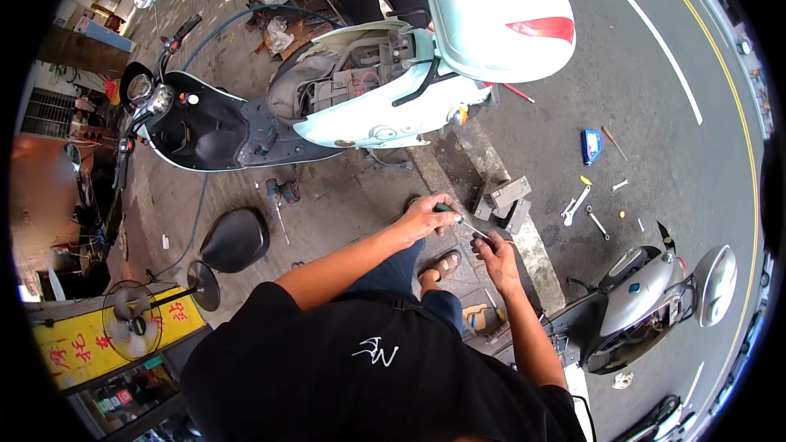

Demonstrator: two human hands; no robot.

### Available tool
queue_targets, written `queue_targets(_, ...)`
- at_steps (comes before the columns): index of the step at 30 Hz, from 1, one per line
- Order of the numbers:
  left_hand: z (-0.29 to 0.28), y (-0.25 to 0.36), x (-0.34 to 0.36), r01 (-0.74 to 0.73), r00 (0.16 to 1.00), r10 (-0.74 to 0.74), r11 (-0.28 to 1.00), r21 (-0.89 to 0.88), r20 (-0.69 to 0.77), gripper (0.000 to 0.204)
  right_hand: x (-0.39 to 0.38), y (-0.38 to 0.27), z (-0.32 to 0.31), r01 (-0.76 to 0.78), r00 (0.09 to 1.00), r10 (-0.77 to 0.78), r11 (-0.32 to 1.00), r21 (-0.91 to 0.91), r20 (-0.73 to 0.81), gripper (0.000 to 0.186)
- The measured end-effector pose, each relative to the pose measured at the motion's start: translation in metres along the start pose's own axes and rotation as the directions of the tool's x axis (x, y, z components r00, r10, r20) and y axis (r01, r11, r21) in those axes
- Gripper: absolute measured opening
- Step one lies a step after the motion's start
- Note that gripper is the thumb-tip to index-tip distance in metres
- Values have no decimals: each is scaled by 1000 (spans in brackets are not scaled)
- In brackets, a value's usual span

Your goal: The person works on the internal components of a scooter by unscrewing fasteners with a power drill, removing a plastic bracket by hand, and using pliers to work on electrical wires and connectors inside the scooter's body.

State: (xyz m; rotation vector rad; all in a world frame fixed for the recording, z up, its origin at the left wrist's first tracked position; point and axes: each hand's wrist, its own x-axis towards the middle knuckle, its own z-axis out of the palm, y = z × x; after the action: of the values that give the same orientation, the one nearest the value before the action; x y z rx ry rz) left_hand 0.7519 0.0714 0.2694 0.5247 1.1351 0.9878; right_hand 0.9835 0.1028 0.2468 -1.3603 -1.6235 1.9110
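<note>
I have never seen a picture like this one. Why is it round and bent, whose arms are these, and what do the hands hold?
The picture comes from a wide fisheye camera worn on a person's head, looking down, so straight lines bend near the rim. The two arms coming up from below belong to that person. There is no machine, only bare hands. The left hand grips a screwdriver by its dark green handle; the right hand touches its tip end. Ahead stands a pale scooter with its seat removed and its inside showing; a black seat lies on the pavement. On the road to the right lie wrenches and a small blue box. A grey scooter stands at lower right.
</note>
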Motion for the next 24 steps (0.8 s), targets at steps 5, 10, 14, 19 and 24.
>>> queue_targets(5,-112,18,-32,-320,909,293,947,-44,-296,19,59,-74,27,106,988,-141,908,-405,-59,22)
queue_targets(10,-251,63,-47,-350,754,308,936,43,-580,16,135,-134,111,191,978,-206,838,-511,28,19)
queue_targets(14,-354,103,-16,-228,788,320,945,233,-526,12,202,-168,180,250,967,-236,833,-493,91,18)
queue_targets(19,-427,125,37,66,867,316,695,716,-386,25,252,-197,238,261,964,-260,866,-426,62,21)
queue_targets(24,-436,123,98,164,963,116,473,866,-245,30,270,-220,214,227,924,-359,786,-575,-127,17)
